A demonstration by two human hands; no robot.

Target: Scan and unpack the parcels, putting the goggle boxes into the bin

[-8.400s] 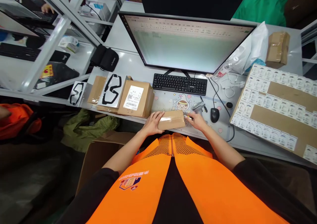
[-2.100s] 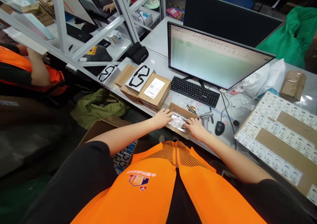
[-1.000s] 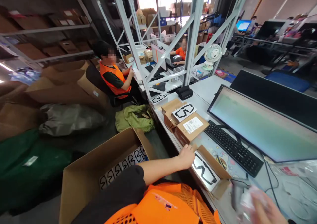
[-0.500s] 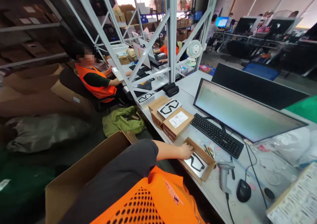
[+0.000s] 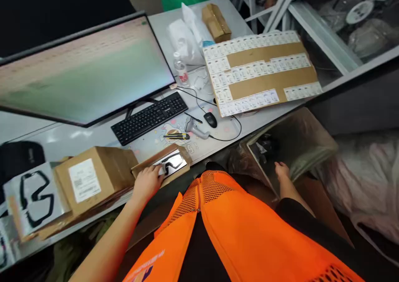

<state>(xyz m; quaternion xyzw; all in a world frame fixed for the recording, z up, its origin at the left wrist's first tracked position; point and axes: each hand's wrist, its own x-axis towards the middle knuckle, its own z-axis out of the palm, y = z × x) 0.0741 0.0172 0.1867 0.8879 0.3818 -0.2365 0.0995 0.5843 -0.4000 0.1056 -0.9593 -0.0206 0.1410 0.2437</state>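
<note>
My left hand (image 5: 148, 182) is at the left end of a small open cardboard box (image 5: 188, 155) on the desk edge. Its fingers curl over a flat white box (image 5: 174, 162) printed with a black goggle-like outline, which lies inside. My right hand (image 5: 282, 170) hangs over a large bin (image 5: 293, 147) below the desk, loosely bent with nothing visible in it. Dark items in clear wrapping (image 5: 264, 147) lie in that bin, left of the hand.
A taped carton (image 5: 99, 170) and another goggle-printed white box (image 5: 35, 197) stand at left. Behind are a keyboard (image 5: 149, 118), monitor (image 5: 87, 70), cutter (image 5: 177, 136), scanner (image 5: 196, 129) and mouse (image 5: 210, 120). A label-covered cardboard sheet (image 5: 258, 72) overhangs the desk at right.
My view has swung right and down, bringing my right hand, the bin and the label sheet into sight. My left hand stays at the small cardboard box.
</note>
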